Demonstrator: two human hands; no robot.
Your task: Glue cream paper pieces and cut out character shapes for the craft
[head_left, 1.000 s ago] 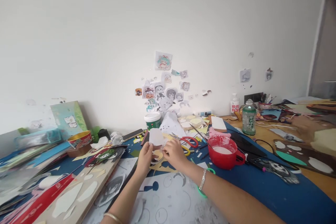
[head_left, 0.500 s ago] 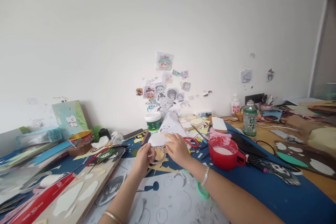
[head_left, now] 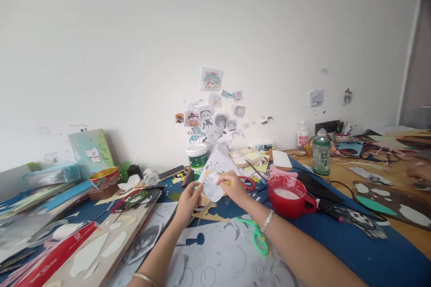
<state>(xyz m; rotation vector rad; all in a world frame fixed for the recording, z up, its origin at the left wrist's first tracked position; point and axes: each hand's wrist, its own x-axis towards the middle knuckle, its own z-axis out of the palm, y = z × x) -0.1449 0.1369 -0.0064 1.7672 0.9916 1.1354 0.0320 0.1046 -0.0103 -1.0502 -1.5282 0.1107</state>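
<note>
A white paper cutout with a printed cartoon figure point(head_left: 212, 187) is held up between both hands over the table. The fingers of my left hand point(head_left: 190, 197) pinch its left edge. At its right edge, my right hand point(head_left: 233, 185) is closed on the paper, and a small yellow bit shows at the fingertips. Below lies a large printed sheet point(head_left: 215, 255) with drawings and cut-out gaps. Green scissors point(head_left: 260, 240) rest on this sheet beside my right wrist. Red-handled scissors point(head_left: 248, 183) lie just behind my right hand. A tape roll is partly hidden behind my left hand.
A red cup of white paste point(head_left: 288, 197) stands at the right, with a green-labelled bottle point(head_left: 321, 152) behind it. At the left are a board with paper shapes point(head_left: 101, 244) and a floral tape roll point(head_left: 103, 178). A white tub point(head_left: 197, 156) stands near the wall.
The cutout has turned from a blank, flatter view to show its printed side. Both hands have shifted slightly, and more of the green scissors shows. At the far right, another person's arm has drawn back.
</note>
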